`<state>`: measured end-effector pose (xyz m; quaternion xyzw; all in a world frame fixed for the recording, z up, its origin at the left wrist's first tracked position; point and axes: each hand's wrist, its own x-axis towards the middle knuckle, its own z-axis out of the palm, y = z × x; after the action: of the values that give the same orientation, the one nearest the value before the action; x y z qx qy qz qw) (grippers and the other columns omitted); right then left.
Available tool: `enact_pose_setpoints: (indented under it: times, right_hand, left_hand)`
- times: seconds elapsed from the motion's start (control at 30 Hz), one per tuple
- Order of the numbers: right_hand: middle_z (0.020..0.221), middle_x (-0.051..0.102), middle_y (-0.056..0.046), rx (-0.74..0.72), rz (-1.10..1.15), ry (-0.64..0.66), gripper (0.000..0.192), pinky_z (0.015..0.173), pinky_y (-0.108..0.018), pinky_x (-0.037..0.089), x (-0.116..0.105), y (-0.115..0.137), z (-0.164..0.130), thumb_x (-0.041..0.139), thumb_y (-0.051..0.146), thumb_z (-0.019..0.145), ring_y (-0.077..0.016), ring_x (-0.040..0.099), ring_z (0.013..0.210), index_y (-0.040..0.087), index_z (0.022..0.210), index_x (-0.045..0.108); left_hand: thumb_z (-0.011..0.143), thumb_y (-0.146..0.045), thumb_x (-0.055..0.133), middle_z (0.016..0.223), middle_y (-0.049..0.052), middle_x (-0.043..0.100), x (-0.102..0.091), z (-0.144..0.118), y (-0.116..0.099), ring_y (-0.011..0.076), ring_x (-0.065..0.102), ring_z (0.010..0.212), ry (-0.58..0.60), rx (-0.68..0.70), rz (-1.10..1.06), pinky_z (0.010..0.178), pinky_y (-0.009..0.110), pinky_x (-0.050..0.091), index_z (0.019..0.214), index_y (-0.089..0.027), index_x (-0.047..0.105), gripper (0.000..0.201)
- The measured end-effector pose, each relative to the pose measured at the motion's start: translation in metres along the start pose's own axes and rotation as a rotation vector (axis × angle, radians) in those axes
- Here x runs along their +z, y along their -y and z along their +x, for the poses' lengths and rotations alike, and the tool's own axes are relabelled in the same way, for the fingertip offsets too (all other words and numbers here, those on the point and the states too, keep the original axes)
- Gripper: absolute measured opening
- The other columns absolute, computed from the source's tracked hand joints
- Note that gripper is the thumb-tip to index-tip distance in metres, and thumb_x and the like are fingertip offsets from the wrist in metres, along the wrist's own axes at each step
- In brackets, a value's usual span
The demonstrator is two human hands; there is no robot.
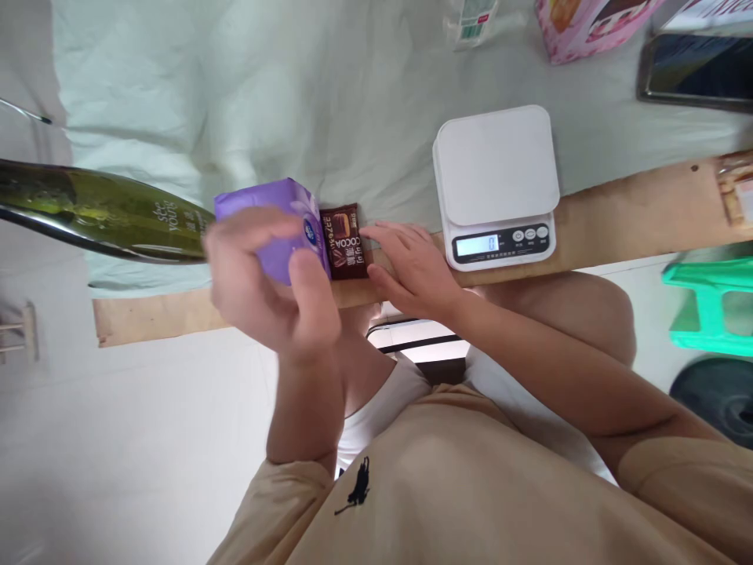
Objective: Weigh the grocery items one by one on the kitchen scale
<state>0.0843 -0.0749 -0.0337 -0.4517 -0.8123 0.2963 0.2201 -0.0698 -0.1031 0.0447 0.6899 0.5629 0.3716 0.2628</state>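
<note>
My left hand [267, 286] is raised over a purple pack [267, 196], blurred by motion. Its thumb and index finger are apart, and the other fingers are curled and partly hidden. Whether it touches the pack I cannot tell. Against the pack's right side lies a dark brown cocoa snack packet [345, 239] with a picture and the word COCOA. My right hand [412, 267] rests at the table edge with fingers stretched out, fingertips at the packet's right edge. To its right, a white kitchen scale [497, 169] has a bare top and a lit display reading 0.
A green glass bottle [118, 212] lies on its side at the left, its right end near the purple pack. Along the far right stand a pink package [594, 27] and a dark phone-like device [700, 71]. A green stool [709, 306] is on the floor at right.
</note>
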Motion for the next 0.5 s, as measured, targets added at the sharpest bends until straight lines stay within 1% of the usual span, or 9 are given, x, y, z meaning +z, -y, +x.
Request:
enact_pose_setpoints:
  times: [0.1, 0.17, 0.23, 0.3, 0.37, 0.5]
  right_hand:
    - [0.158, 0.070, -0.014, -0.010, -0.039, 0.022, 0.056, 0.131, -0.061, 0.043, 0.002, 0.003, 0.001, 0.041, 0.044, 0.111, -0.0351, 0.055, 0.159, 0.022, 0.157, 0.063]
    - [0.158, 0.070, -0.014, -0.012, -0.072, 0.040, 0.054, 0.132, -0.062, 0.041, 0.003, 0.005, 0.002, 0.043, 0.043, 0.110, -0.0356, 0.054, 0.160, 0.022, 0.153, 0.067]
    - [0.157, 0.070, -0.014, -0.011, -0.096, 0.051, 0.051, 0.132, -0.062, 0.041, 0.004, 0.007, 0.002, 0.044, 0.042, 0.110, -0.0361, 0.054, 0.160, 0.022, 0.149, 0.071]
    - [0.156, 0.072, -0.013, -0.022, -0.104, 0.054, 0.048, 0.131, -0.063, 0.042, 0.003, 0.007, 0.001, 0.046, 0.040, 0.109, -0.0360, 0.055, 0.159, 0.023, 0.144, 0.074]
    - [0.153, 0.073, -0.012, -0.045, -0.103, 0.045, 0.045, 0.129, -0.063, 0.044, 0.003, 0.007, 0.001, 0.047, 0.040, 0.109, -0.0358, 0.057, 0.157, 0.025, 0.141, 0.076]
    - [0.144, 0.077, -0.012, -0.094, -0.090, 0.041, 0.043, 0.125, -0.062, 0.045, 0.002, 0.005, -0.001, 0.048, 0.042, 0.108, -0.0358, 0.059, 0.154, 0.026, 0.133, 0.079]
  left_hand:
    - [0.096, -0.062, 0.075, 0.123, 0.008, 0.077, -0.004, 0.004, 0.007, 0.0415, 0.061, 0.145, -0.005, -0.059, 0.077, 0.114, 0.061, 0.056, 0.118, -0.036, 0.076, 0.034]
    - [0.093, -0.059, 0.079, 0.138, 0.007, 0.074, -0.012, 0.004, 0.017, 0.0451, 0.051, 0.156, -0.048, -0.123, 0.168, 0.125, 0.067, 0.048, 0.125, -0.037, 0.076, 0.038]
    - [0.093, -0.054, 0.079, 0.156, 0.007, 0.065, -0.024, 0.001, 0.028, 0.0501, 0.043, 0.163, -0.085, -0.219, 0.305, 0.134, 0.075, 0.034, 0.132, -0.039, 0.075, 0.042]
    - [0.094, -0.046, 0.075, 0.170, 0.006, 0.054, -0.034, -0.003, 0.035, 0.0529, 0.038, 0.166, -0.064, -0.300, 0.416, 0.138, 0.078, 0.024, 0.141, -0.041, 0.073, 0.047]
    - [0.093, -0.039, 0.072, 0.175, 0.006, 0.048, -0.040, -0.007, 0.038, 0.0535, 0.037, 0.167, -0.014, -0.318, 0.459, 0.139, 0.079, 0.021, 0.146, -0.042, 0.071, 0.053]
    - [0.085, -0.031, 0.072, 0.173, 0.011, 0.052, -0.044, -0.018, 0.034, 0.0536, 0.037, 0.167, 0.010, -0.256, 0.458, 0.138, 0.083, 0.021, 0.144, -0.038, 0.072, 0.060]
